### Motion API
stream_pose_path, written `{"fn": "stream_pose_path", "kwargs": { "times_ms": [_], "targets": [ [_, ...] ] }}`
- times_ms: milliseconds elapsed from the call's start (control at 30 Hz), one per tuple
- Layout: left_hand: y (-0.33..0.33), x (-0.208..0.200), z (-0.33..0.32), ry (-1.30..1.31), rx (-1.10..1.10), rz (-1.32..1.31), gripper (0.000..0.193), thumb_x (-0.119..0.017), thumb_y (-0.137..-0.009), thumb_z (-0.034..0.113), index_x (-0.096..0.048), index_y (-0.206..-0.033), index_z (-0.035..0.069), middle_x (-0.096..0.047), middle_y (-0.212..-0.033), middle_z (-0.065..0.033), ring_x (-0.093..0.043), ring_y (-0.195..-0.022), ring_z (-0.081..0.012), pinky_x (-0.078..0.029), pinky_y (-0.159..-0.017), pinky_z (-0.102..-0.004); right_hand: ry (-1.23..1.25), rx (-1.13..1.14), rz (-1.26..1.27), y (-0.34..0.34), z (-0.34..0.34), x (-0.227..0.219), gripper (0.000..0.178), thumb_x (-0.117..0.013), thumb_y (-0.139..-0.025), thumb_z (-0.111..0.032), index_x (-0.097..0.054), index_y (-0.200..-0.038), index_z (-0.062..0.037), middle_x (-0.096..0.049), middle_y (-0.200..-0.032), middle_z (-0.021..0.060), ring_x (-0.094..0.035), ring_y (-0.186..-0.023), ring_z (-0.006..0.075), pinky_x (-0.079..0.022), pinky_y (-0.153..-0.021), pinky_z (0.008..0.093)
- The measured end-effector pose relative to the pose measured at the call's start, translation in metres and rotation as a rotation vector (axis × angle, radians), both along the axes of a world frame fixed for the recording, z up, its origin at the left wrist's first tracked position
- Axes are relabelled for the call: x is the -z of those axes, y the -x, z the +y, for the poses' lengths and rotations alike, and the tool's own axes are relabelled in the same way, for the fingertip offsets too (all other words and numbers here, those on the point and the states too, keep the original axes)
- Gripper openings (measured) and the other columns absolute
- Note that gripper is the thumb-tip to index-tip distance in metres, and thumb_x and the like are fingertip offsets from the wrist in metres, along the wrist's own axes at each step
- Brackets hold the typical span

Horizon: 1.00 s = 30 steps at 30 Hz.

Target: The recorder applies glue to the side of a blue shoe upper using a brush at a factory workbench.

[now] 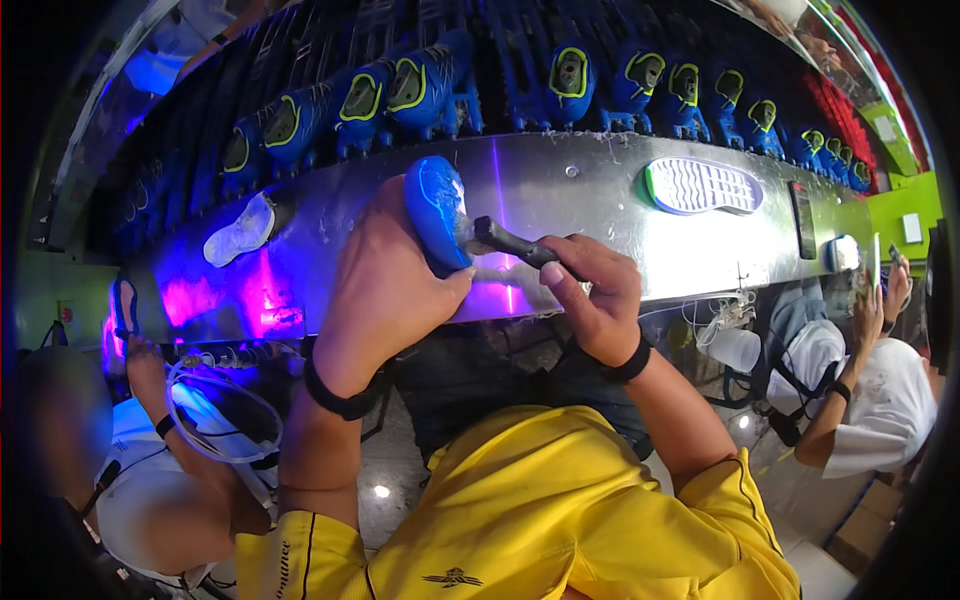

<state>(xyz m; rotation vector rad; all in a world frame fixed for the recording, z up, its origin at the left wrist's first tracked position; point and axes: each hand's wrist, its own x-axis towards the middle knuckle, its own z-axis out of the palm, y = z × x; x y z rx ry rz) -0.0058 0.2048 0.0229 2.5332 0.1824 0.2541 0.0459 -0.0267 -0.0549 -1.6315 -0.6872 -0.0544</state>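
Observation:
My left hand point(385, 275) grips a blue shoe upper point(432, 205) from its left side and holds it up over the metal bench. In my right hand point(600, 295) is a brush point(510, 243) with a dark handle, its fingers closed round the handle's end. The bristles meet the right side of the shoe upper, close to my left fingertips. Much of the shoe upper is hidden behind my left hand. A white-and-blue shoe sole point(702, 187) lies tread up on the bench to the right. Another pale sole point(240, 230) rests at the left.
Behind the metal bench point(580, 240), several blue shoe uppers point(570, 80) with yellow-green collars stand on a dark rack. A co-worker at the left holds a sole point(125, 305); another co-worker point(870, 380) works at the right. A white cup point(735, 350) hangs below the bench's front edge.

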Motion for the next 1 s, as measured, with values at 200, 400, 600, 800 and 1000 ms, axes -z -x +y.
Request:
{"fn": "stream_pose_path", "kwargs": {
  "times_ms": [200,400,600,800,1000],
  "targets": [
    [-0.008,-0.005,0.012,-0.03,0.081,0.035,0.067,-0.093,-0.073,0.011,-0.062,-0.131,0.002,-0.071,-0.121,-0.0204,-0.07,-0.115,-0.0405,-0.056,-0.1,-0.0453,-0.014,0.053,0.026,0.012,0.004,0.021,0.022,-0.075,-0.096,-0.01,-0.078,-0.116,0.0017,-0.07,-0.084,0.0165,-0.065,-0.068,0.0254,-0.05,-0.065,0.0338],
    [-0.003,0.012,0.03,0.069,0.107,0.013,0.104,-0.094,-0.072,0.008,-0.037,-0.159,0.002,-0.067,-0.136,-0.024,-0.068,-0.126,-0.0399,-0.055,-0.106,-0.0442,0.131,0.119,0.111,0.026,-0.003,0.034,0.019,-0.076,-0.096,-0.012,-0.078,-0.11,0.0002,-0.07,-0.083,0.0179,-0.068,-0.067,0.0329,-0.051,-0.063,0.0385],
    [0.011,0.038,0.046,0.427,0.125,-0.041,0.109,-0.094,-0.079,0.015,-0.031,-0.167,0.0,-0.061,-0.15,-0.0185,-0.063,-0.135,-0.0291,-0.051,-0.113,-0.0425,0.157,0.143,0.24,0.036,-0.019,0.005,0.022,-0.076,-0.099,-0.015,-0.078,-0.112,0.0025,-0.072,-0.084,0.0164,-0.069,-0.072,0.0256,-0.051,-0.067,0.0351],
    [0.049,0.03,0.005,0.895,0.101,0.022,0.112,-0.088,-0.088,0.011,-0.015,-0.172,-0.003,-0.052,-0.157,-0.014,-0.056,-0.137,-0.0196,-0.045,-0.118,-0.0361,0.158,0.118,0.082,0.029,-0.031,-0.042,0.02,-0.073,-0.099,-0.013,-0.076,-0.112,0.0019,-0.065,-0.077,0.0157,-0.062,-0.062,0.0271,-0.046,-0.06,0.036],
    [0.057,0.0,-0.018,1.149,0.104,0.13,0.109,-0.086,-0.091,0.011,-0.014,-0.172,-0.005,-0.049,-0.159,-0.0119,-0.053,-0.139,-0.0173,-0.043,-0.119,-0.0356,0.193,0.112,-0.029,0.038,-0.046,-0.046,0.018,-0.075,-0.097,-0.012,-0.077,-0.11,0.0005,-0.065,-0.077,0.0163,-0.06,-0.057,0.0283,-0.044,-0.055,0.0354]
  ]
}}
